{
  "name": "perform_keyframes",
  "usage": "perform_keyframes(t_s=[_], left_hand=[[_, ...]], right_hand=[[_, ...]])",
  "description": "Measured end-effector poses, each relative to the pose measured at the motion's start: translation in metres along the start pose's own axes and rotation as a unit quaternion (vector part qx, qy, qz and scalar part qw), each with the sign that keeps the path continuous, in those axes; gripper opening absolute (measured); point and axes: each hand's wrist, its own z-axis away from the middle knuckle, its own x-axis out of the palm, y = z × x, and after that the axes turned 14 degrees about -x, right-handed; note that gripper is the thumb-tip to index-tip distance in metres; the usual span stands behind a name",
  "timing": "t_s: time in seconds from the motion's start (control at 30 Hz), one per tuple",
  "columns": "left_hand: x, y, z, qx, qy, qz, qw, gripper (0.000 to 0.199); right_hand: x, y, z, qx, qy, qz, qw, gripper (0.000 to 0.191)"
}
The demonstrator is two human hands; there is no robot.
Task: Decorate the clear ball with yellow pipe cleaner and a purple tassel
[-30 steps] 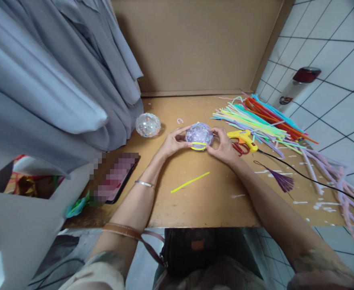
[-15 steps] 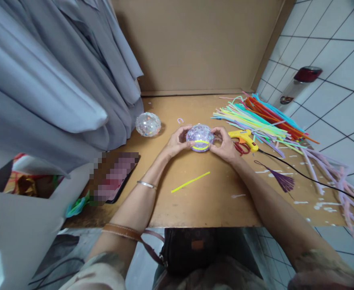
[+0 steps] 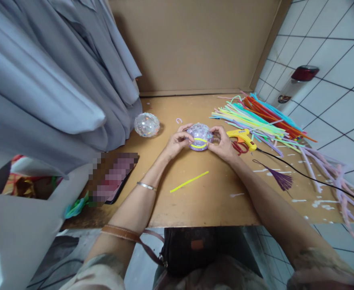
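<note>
We hold a clear, purple-tinted plastic ball (image 3: 199, 132), a curved bright-yellow strip (image 3: 198, 146) on its near side, well in from the front edge of the brown worktop (image 3: 219, 201). Our left hand (image 3: 177, 143) and right hand (image 3: 222, 145) curl their fingers around opposite sides; light, even thumb pressure should steady the strip. Rightward lies a yellow glue gun (image 3: 237, 133).

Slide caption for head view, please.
Left hand and right hand hold a rounded purplish ornament with curved yellow strip, near a yellow glue gun.

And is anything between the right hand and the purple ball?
Nothing visible: the right hand touches the purple ball near one end of the yellow strip. The yellow glue gun lies to the hand's right.
</note>
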Motion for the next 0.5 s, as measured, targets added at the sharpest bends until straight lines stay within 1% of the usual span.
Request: perform_keyframes(t_s=[0.23,0.37,0.5], left_hand=[[0.0010,0.0031,-0.0008,-0.002,-0.003,-0.021,1.000,0.052],[0.0002,0.0001,-0.0012,0.008,0.002,-0.025,1.000,0.047],[0.0013,-0.0019,-0.0002,0.010,0.013,-0.044,0.999,0.041]], right_hand=[[0.0020,0.0026,0.0007,0.004,0.004,0.019,1.000,0.043],[0.0015,0.0033,0.0009,0.012,-0.001,0.009,1.000,0.043],[0.0011,0.0036,0.0003,0.023,0.007,-0.010,1.000,0.043]])
